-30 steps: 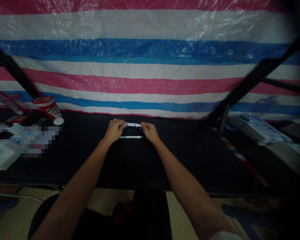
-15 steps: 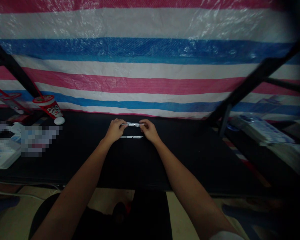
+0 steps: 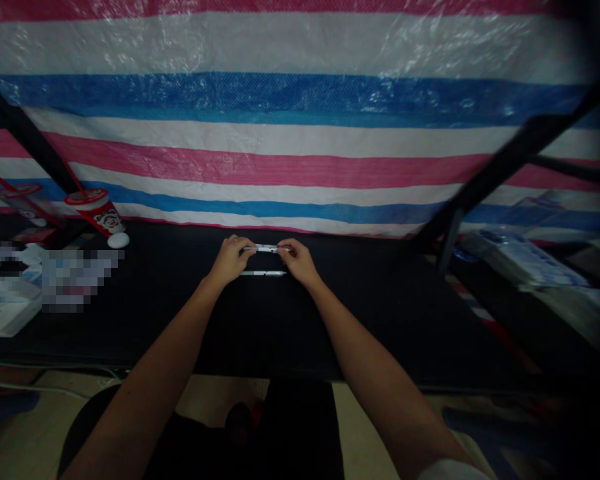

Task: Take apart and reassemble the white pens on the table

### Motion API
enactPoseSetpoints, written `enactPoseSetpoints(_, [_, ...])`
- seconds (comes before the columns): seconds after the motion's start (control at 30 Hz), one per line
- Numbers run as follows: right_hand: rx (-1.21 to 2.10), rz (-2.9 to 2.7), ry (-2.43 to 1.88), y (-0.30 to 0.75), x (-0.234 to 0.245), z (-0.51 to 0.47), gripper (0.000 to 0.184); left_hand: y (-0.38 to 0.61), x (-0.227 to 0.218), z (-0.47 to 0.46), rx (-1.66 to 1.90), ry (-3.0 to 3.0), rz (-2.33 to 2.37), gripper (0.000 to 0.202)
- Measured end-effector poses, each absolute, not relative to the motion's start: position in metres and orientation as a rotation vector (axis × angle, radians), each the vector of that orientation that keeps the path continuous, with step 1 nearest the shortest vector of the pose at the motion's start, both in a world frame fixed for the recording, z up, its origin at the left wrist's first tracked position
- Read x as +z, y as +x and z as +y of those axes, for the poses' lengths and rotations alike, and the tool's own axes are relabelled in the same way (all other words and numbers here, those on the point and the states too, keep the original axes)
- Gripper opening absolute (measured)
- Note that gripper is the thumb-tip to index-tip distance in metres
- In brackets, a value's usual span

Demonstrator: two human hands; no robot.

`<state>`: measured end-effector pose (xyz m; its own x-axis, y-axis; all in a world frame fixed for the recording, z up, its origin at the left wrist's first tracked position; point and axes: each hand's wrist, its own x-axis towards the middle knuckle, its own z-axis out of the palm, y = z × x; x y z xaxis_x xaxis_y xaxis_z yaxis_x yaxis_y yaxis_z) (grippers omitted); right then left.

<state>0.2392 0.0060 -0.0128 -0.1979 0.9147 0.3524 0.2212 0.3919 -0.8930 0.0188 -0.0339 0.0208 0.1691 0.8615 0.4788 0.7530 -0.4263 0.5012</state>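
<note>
My left hand (image 3: pixel 234 256) pinches the left end of a slim white and silver pen (image 3: pixel 267 248). At its other end, the fingertips of my right hand (image 3: pixel 297 257) close round the tip. The pen lies level between both hands, at the table surface or just over it; which, I cannot tell. A second, similar pen (image 3: pixel 263 273) rests on the black table (image 3: pixel 275 320) on the near side, roughly parallel to the first. Its left end reaches close to my left hand.
A red cup with a straw (image 3: pixel 97 212) and a white egg-shaped object (image 3: pixel 119 240) stand at the left. Beyond them is a clear cup (image 3: pixel 27 203). Plastic-wrapped packs (image 3: pixel 525 260) lie at the right, past a black frame bar (image 3: pixel 480 180). Striped sheeting (image 3: pixel 280 170) hangs behind.
Hardly anything differs. Both hands keep hold of the pen in the same spot, and the view has shifted very slightly.
</note>
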Motion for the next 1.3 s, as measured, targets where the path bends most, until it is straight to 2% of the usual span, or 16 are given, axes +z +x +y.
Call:
enactPoseSetpoints(0.13, [0.841, -1.733, -1.022, 0.241, -0.013, 0.006, 0.031, 0.018, 0.02, -0.033, 1.105, 2.274, 1.59, 0.013])
enactPoseSetpoints(0.33, [0.841, -1.771, -1.117, 0.243, -0.014, 0.007, 0.042, 0.019, 0.022, -0.034, 1.095, 2.243, 1.556, 0.013])
enactPoseSetpoints(0.53, [1.189, -1.4, -0.967, 0.237, -0.009, 0.006, 0.037, 0.017, 0.015, -0.028, 1.361, 1.916, 1.398, 0.016])
enactPoseSetpoints(0.77, [1.756, -0.939, -0.607, 0.239, 0.008, -0.002, 0.029, 0.012, 0.008, -0.02, 1.366, 1.516, 1.225, 0.023])
enactPoseSetpoints(0.87, [1.933, -0.834, -0.545, 0.241, 0.017, -0.007, 0.035, 0.01, 0.008, -0.021, 1.371, 1.442, 1.21, 0.024])
enactPoseSetpoints(1.0, [2.054, -0.731, -0.469, 0.239, 0.022, -0.014, 0.039, 0.009, 0.006, -0.022, 1.352, 1.434, 1.239, 0.023])
enactPoseSetpoints(1.3, [2.112, -0.584, -0.463, 0.236, 0.018, -0.013, 0.029, 0.008, 0.003, -0.02, 1.356, 1.385, 1.187, 0.02])
